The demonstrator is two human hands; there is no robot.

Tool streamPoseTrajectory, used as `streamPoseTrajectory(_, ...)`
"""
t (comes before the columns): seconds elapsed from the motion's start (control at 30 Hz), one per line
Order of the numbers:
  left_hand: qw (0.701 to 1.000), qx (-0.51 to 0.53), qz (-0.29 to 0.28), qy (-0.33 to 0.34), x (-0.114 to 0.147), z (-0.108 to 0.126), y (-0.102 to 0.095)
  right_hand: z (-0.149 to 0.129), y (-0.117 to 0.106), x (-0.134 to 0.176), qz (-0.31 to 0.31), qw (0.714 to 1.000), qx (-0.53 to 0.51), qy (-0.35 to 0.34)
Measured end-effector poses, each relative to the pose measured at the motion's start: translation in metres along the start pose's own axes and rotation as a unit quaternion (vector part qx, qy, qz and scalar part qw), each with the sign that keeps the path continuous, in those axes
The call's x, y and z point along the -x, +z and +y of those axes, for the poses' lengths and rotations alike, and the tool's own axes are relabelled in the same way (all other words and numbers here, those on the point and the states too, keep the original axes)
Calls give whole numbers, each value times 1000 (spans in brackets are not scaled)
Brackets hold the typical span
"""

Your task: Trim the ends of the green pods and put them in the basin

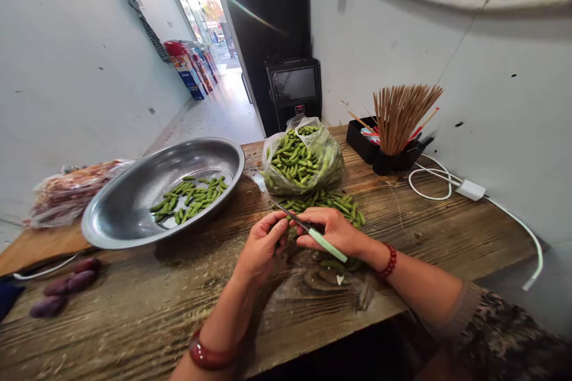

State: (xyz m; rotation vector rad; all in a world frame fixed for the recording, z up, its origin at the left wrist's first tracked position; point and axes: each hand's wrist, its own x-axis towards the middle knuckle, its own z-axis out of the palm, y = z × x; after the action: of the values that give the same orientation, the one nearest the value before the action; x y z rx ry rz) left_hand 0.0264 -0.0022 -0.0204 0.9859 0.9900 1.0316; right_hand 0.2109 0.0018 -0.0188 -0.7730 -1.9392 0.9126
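My right hand [333, 229] is closed around a narrow cutting tool with a pale green handle [328, 245]. Its dark, thin blade points up and left past my left fingertips; whether it is a knife or scissors I cannot tell. My left hand [263, 244] is pinched beside the blade, and what lies between its fingers is mostly hidden. Loose green soybean pods [344, 205] are spread on the table just beyond and under my hands. Behind them stands an open plastic bag [333, 172] full of pods. A wide metal basin [129, 202] at the left holds more pods.
Bagged reddish meat [74, 190] lies left of the basin, with several purple oval things [67, 287] nearer me. A black holder [357, 143] with wooden skewers [400, 116] stands at the back right of the wooden table [147, 321]. A white cable [513, 214] trails over the right edge.
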Motion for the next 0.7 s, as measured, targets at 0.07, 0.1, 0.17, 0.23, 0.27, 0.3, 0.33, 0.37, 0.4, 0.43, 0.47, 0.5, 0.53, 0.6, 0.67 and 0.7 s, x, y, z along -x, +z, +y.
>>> streamPoseTrajectory(0.07, 1000, 3, -9, 0, 1, 2, 1, 0, -1, 0, 9, 1000, 4, 10)
streamPoseTrajectory(0.1, 1000, 10, -9, -2, 2, 3, 1, 0, -1, 0, 22, 1000, 8, 20)
streamPoseTrajectory(0.17, 1000, 28, -9, -3, 3, 5, 1, 0, -4, 0, 53, 998, 28, 33)
streamPoseTrajectory(0.23, 999, 49, -13, 2, 3, 7, 1, 2, -7, 1, 71, 995, 72, 28)
streamPoseTrajectory(0.27, 998, 59, -15, 7, 3, 8, 1, 2, -8, 2, 69, 992, 100, 20)
streamPoseTrajectory(0.3, 998, 68, -17, 9, 3, 8, 1, 3, -9, 2, 62, 990, 125, 12)
streamPoseTrajectory(0.33, 997, 75, -18, 11, 3, 8, 1, 4, -9, 3, 55, 988, 145, 5)
streamPoseTrajectory(0.37, 997, 81, -17, 11, 3, 9, 1, 5, -10, 3, 48, 986, 158, 1)
streamPoseTrajectory(0.4, 996, 88, -15, 11, 3, 10, 1, 5, -10, 4, 42, 985, 165, 0)
streamPoseTrajectory(0.43, 995, 97, -12, 11, 3, 10, 1, 6, -10, 4, 39, 985, 167, 1)
streamPoseTrajectory(0.47, 994, 107, -9, 12, 3, 11, 1, 6, -11, 4, 38, 985, 166, 3)
streamPoseTrajectory(0.5, 993, 116, -6, 15, 3, 12, 1, 5, -11, 5, 37, 986, 164, 7)
streamPoseTrajectory(0.53, 992, 124, -4, 18, 3, 12, 1, 5, -12, 4, 34, 986, 163, 9)
streamPoseTrajectory(0.6, 991, 133, -2, 27, 4, 13, 0, 3, -13, 4, 21, 987, 157, 6)
streamPoseTrajectory(0.67, 990, 136, -4, 34, 4, 14, 0, 1, -14, 4, 3, 988, 152, -6)
streamPoseTrajectory(0.7, 990, 138, -6, 37, 4, 14, 0, -1, -14, 4, -4, 988, 152, -11)
